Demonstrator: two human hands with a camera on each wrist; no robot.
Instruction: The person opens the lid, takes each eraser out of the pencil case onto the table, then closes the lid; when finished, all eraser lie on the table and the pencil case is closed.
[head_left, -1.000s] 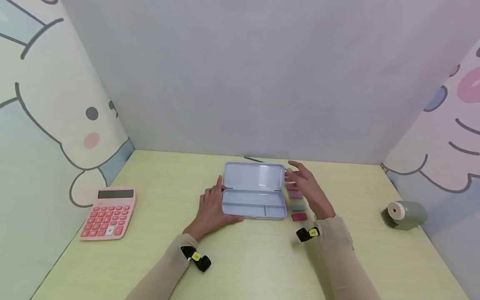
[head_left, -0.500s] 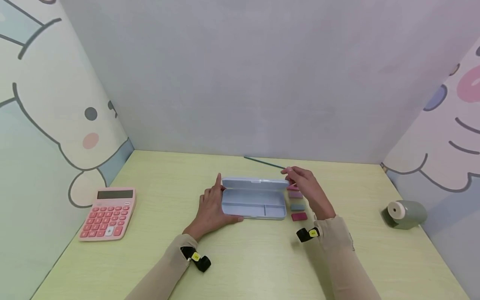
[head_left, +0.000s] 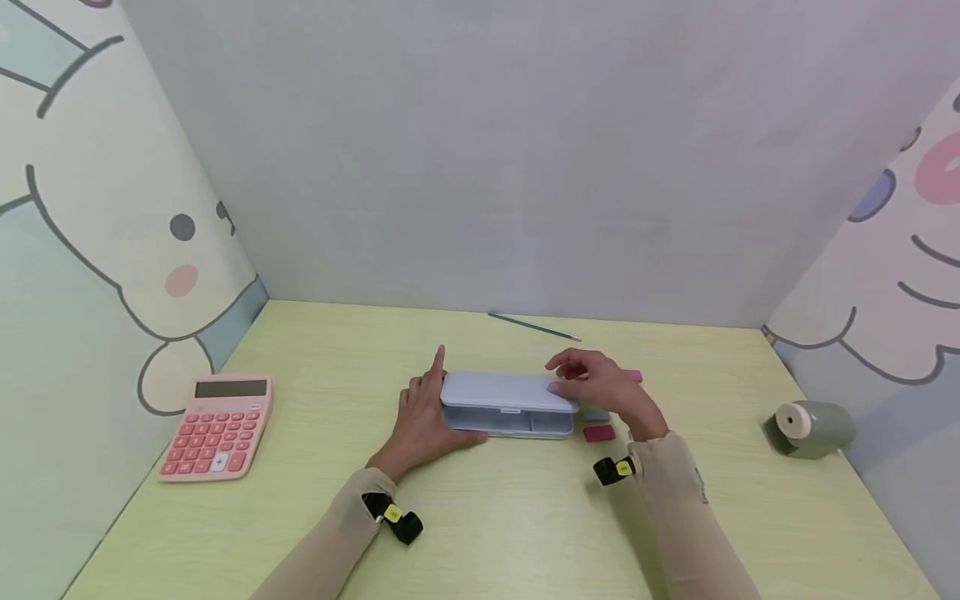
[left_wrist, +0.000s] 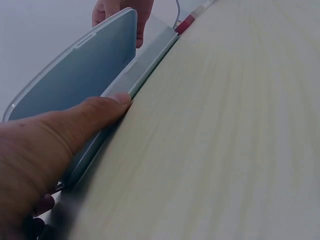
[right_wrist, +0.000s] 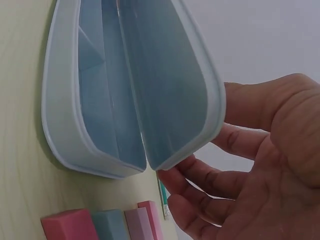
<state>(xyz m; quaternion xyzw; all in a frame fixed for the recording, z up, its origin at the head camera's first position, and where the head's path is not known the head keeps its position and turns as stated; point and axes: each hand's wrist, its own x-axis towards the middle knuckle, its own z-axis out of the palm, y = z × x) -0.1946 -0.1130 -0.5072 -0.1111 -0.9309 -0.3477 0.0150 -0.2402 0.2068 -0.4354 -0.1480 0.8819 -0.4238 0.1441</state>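
At the middle of the desk (head_left: 225, 533) we see one pale blue pencil case (head_left: 504, 414), its lid (head_left: 501, 389) almost down. Our left hand (head_left: 423, 417) rests at its left end, fingers straight, thumb on the front edge. Our right hand (head_left: 600, 387) curls its fingers round the lid's right end. Four erasers (right_wrist: 100, 225) lie just right; one pencil (head_left: 534, 326) lies by the far edge.

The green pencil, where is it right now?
In the head view the green pencil lies at the far edge of the table, by the back wall, just beyond the blue pencil case and apart from both hands.
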